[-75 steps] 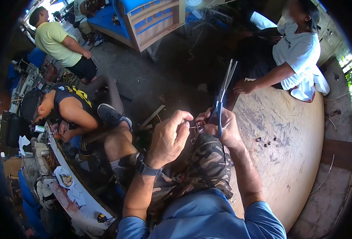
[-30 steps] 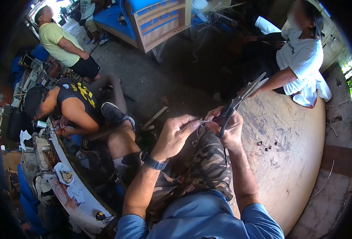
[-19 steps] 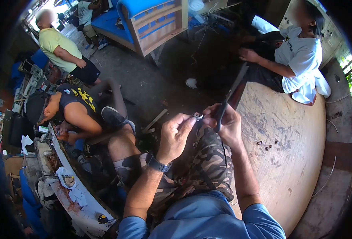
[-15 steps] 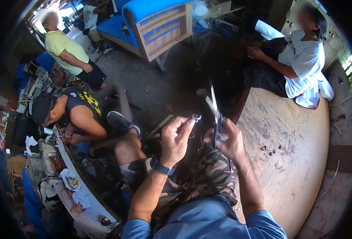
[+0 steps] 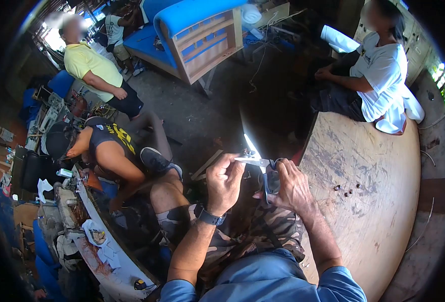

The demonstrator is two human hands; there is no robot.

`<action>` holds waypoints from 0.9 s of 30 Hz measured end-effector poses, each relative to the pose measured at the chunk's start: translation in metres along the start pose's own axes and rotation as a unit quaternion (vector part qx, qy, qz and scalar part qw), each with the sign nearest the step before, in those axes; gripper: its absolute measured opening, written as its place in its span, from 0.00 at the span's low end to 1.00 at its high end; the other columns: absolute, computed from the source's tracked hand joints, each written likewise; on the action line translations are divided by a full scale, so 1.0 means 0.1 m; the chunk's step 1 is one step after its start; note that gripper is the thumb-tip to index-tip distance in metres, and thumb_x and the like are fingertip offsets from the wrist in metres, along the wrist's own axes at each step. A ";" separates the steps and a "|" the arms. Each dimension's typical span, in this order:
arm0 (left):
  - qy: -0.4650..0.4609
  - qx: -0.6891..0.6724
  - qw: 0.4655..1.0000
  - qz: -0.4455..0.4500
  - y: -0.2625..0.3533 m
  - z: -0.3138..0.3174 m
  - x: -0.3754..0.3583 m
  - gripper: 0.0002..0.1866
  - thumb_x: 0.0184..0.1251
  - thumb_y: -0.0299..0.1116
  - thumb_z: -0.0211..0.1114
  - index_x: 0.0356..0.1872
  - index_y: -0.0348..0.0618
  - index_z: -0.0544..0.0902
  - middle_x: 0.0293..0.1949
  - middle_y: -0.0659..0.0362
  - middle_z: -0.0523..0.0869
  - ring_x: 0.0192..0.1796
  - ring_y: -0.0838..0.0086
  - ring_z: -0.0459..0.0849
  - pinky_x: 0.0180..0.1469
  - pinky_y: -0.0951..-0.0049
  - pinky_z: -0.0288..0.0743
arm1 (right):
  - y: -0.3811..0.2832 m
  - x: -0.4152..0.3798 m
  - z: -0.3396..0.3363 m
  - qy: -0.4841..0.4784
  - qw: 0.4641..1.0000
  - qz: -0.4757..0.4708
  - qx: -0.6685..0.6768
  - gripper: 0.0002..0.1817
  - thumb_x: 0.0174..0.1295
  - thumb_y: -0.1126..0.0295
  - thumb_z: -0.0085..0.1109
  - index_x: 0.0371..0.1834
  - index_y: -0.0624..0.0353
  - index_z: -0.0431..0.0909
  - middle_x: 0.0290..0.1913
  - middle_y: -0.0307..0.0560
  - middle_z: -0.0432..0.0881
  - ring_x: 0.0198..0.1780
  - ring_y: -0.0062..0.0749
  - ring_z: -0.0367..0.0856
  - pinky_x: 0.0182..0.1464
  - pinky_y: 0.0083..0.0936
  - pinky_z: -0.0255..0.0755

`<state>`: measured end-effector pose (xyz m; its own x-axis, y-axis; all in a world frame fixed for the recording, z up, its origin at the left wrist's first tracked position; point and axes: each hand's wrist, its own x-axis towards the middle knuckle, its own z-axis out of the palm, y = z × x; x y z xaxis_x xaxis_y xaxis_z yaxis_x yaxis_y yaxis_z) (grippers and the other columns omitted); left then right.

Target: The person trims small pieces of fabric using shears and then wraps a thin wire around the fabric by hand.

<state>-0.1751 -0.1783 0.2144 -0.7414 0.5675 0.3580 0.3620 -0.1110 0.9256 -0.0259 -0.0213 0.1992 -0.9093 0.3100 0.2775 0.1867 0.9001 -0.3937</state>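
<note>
- Left hand [image 5: 223, 182] pinches a small metal piece [image 5: 246, 154] at fingertips, above the lap
- Right hand [image 5: 289, 187] clenched on scissors [image 5: 262, 163], blades at the piece
- Best to steady both wrists, snip close, beside the counter [image 5: 378, 201]

Scissors [image 5: 262, 168] in the right hand [image 5: 290, 189]: dark handles, bright silver blades. A black wristwatch [image 5: 210, 217] is worn on the left hand [image 5: 225, 183]. Below both hands, camouflage shorts [image 5: 255, 236] are seen in brown, tan and black blotches; nearer the camera, a blue shirt [image 5: 262, 279]. Right of the right hand, a tan wooden tabletop [image 5: 383, 191] is marked with grey smears, with small dark bits [image 5: 346, 190] on it. Beyond it, a white T-shirt [image 5: 381, 70]. Left of the left hand, a black top with yellow print [image 5: 114, 138]; further off, a yellow shirt [image 5: 94, 65]. Above the hands, a blue cushioned wooden seat [image 5: 192, 30].
</note>
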 end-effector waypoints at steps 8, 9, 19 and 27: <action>-0.012 0.028 0.999 0.039 -0.05 0.01 -0.01 0.08 0.76 0.28 0.70 0.48 0.34 0.86 0.33 0.57 0.89 0.32 0.79 0.84 0.34 0.77 0.76 | 0.04 0.11 -0.15 -0.010 0.997 -0.050 -0.061 0.59 0.41 0.20 0.72 0.52 0.71 0.74 0.49 0.56 0.78 0.54 0.50 0.81 0.57 0.44 0.74; -0.008 0.023 0.999 0.045 -0.04 0.03 -0.01 0.08 0.76 0.28 0.70 0.48 0.34 0.86 0.33 0.57 0.89 0.32 0.79 0.84 0.34 0.77 0.76 | 0.04 0.12 -0.16 -0.010 0.996 -0.058 -0.063 0.58 0.41 0.20 0.72 0.52 0.71 0.74 0.49 0.56 0.78 0.54 0.50 0.81 0.57 0.44 0.73; -0.037 0.059 0.998 -0.006 0.11 -0.04 0.03 0.06 0.77 0.29 0.67 0.44 0.38 0.87 0.30 0.57 0.89 0.29 0.77 0.84 0.32 0.73 0.74 | 0.28 0.05 -0.04 0.055 0.989 -0.139 0.004 0.41 0.53 0.28 0.69 0.32 0.62 0.69 0.31 0.52 0.71 0.32 0.53 0.77 0.34 0.43 0.73; -0.031 0.106 0.991 0.078 0.03 -0.04 0.01 0.07 0.75 0.28 0.69 0.49 0.38 0.87 0.29 0.58 0.87 0.27 0.80 0.81 0.31 0.76 0.74 | 0.16 0.08 -0.23 0.002 0.993 -0.109 -0.046 0.45 0.50 0.24 0.71 0.39 0.63 0.73 0.37 0.52 0.77 0.39 0.53 0.83 0.44 0.45 0.77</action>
<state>-0.1765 -0.1812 0.2178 -0.6334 0.6064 0.4807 0.5852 -0.0310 0.8103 -0.0217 0.0028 0.2154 -0.9308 0.1058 0.3500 0.0188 0.9698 -0.2431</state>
